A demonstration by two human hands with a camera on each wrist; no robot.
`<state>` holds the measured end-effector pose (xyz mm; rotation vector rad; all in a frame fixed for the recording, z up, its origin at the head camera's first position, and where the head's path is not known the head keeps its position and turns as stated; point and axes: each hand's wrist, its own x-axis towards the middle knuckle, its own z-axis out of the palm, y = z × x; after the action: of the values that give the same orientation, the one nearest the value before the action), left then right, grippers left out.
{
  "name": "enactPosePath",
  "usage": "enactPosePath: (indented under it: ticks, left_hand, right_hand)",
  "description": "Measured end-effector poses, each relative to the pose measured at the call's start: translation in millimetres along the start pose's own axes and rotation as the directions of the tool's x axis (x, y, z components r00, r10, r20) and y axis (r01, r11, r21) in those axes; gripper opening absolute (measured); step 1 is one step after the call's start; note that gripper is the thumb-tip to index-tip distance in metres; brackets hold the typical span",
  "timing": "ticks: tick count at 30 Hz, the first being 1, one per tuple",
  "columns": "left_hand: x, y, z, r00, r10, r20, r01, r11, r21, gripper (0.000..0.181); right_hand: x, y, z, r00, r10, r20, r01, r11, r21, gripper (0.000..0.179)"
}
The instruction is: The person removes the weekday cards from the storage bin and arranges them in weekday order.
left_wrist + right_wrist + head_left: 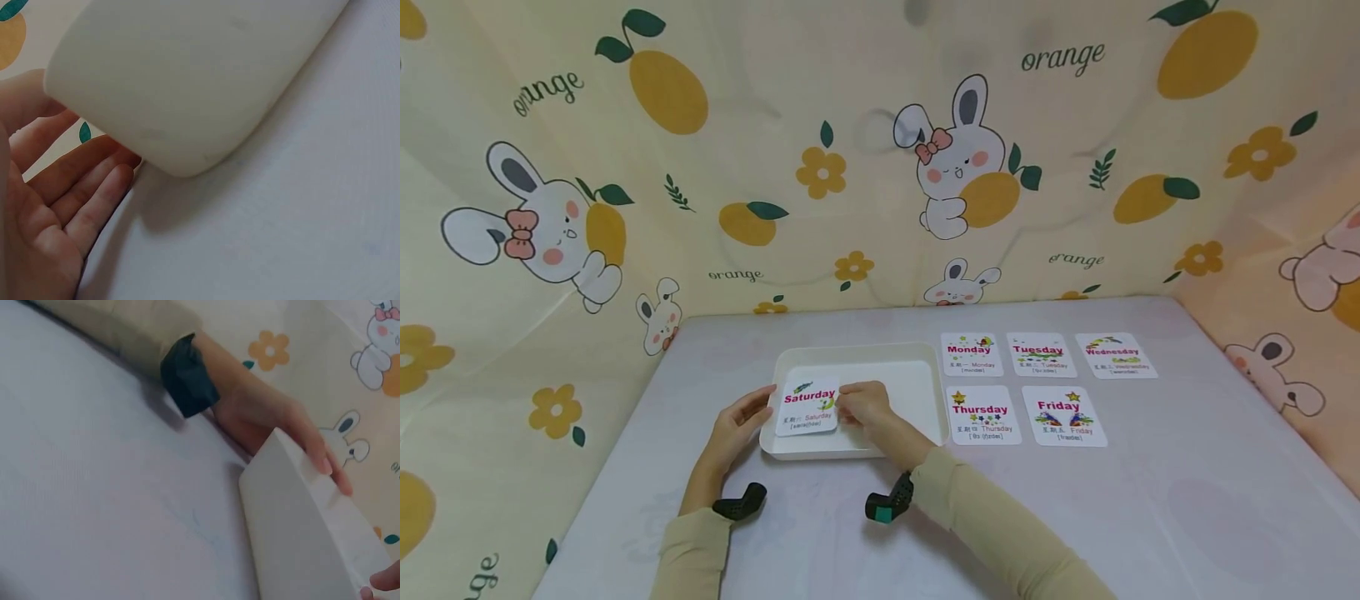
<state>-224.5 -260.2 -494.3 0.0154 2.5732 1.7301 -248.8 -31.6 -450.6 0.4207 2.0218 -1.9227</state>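
A white card printed "Saturday" (805, 408) is over the left part of a shallow white tray (895, 354). My right hand (867, 408) pinches that card at its right edge. At the tray's left end is my left hand (737, 429), its fingers fairly straight and touching the rim. The left wrist view shows the tray's outer wall (169, 94) beside the left hand (69, 194). In the right wrist view, the left hand (275, 419) lies along the tray's far end, while only fingertips of the right hand (386, 578) show at the lower right.
Right of the tray, cards lie in two rows: Monday (972, 356), Tuesday (1041, 356) and Wednesday (1116, 357) behind, Thursday (983, 417) and Friday (1064, 417) in front. A pale cloth (820, 533) covers the table. Printed curtains (850, 83) stand behind and at both sides.
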Motion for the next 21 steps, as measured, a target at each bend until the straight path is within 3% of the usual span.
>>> enactPosePath:
  ticks: [9,21]
  left_hand:
    - [2.0,-1.2,-0.1,1.000,-0.003,-0.006,0.003,1.000,0.008,0.044]
    - [0.6,1.3,0.2,1.000,-0.010,-0.002,0.010,1.000,0.000,0.045]
  right_hand:
    - [2.1,1.8,2.7,0.996,-0.074,-0.050,0.067,0.989,-0.134,0.027]
    - [5.5,4.3,-1.1,0.997,-0.073,-0.022,0.069,0.988,-0.137,0.022]
